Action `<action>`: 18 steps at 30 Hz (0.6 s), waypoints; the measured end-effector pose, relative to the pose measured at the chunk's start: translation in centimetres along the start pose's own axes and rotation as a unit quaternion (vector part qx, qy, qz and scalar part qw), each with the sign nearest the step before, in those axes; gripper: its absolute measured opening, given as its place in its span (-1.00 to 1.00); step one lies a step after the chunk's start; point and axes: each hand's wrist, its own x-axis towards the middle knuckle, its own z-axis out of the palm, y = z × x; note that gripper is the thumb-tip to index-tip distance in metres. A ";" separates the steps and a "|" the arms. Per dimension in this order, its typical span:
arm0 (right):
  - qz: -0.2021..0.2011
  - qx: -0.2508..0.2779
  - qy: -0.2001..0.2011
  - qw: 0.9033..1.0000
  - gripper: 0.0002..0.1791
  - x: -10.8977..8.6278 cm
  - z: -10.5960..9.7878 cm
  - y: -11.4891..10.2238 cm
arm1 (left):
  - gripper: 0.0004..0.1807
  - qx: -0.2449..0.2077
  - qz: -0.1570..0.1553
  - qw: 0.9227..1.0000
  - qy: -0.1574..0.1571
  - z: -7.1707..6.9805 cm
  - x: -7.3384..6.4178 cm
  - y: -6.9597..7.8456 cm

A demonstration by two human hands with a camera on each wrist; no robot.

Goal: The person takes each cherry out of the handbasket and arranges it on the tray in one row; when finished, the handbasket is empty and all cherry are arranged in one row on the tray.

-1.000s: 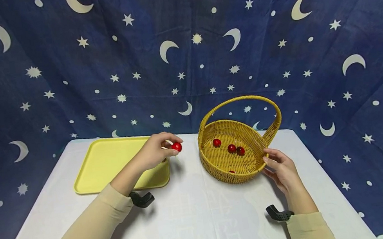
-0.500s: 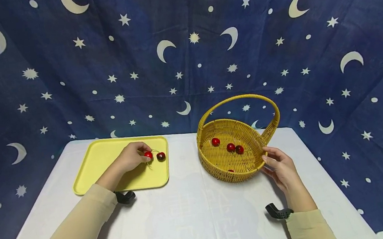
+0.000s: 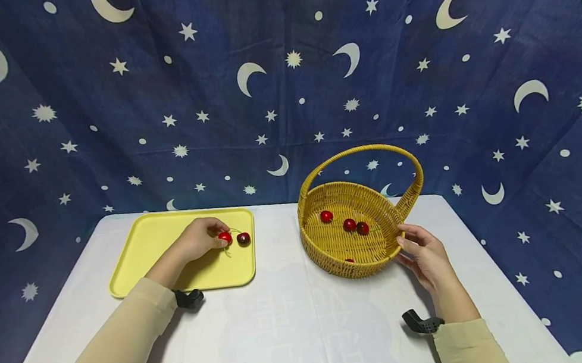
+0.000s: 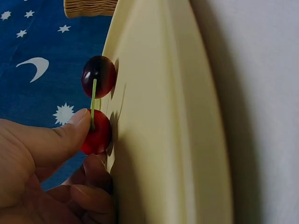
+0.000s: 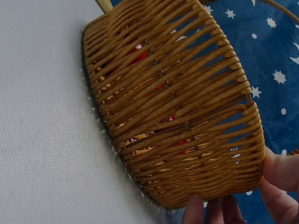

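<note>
On the right part of the yellow tray, my left hand pinches a bright red cherry between thumb and fingers. Its green stem stands out toward the camera in the left wrist view, where the cherry sits right at the tray's surface. Just to its right lies a darker cherry, also on the tray. My right hand grips the right rim of a round wicker basket, thumb on top and fingers against the outer wall. Several cherries lie inside the basket, one mostly hidden by its front wall.
A white cloth covers the table. Behind it hangs a dark blue curtain with moons and stars. The basket's tall arched handle rises over its opening.
My left hand has moved left and down from beside the tray, bringing the red cherry onto it next to the darker one. The right hand has stayed on the basket rim.
</note>
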 end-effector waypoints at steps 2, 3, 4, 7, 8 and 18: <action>0.001 0.000 0.000 1.000 -0.52 0.0 0.0 0.0 | -0.67 -0.002 -0.001 1.000 -0.003 0.0 0.0 0.0; 0.001 -0.001 0.000 1.000 -0.52 0.0 0.0 0.0 | -0.68 -0.004 -0.001 1.000 -0.004 -0.1 0.0 0.0; 0.001 0.000 0.000 1.000 -0.52 0.0 0.0 0.0 | -0.69 -0.006 0.001 1.000 -0.007 -0.1 0.0 0.0; 0.002 0.000 0.000 1.000 -0.53 0.0 0.0 0.0 | -0.70 -0.013 -0.001 1.000 -0.014 -0.2 0.0 0.0; 0.002 0.000 0.000 1.000 -0.53 0.0 0.0 0.0 | -0.69 -0.015 -0.001 1.000 -0.016 -0.3 0.0 0.1; 0.004 -0.003 0.000 1.000 -0.52 0.1 0.0 0.0 | -0.60 0.007 0.018 1.000 0.008 -1.4 -0.8 2.2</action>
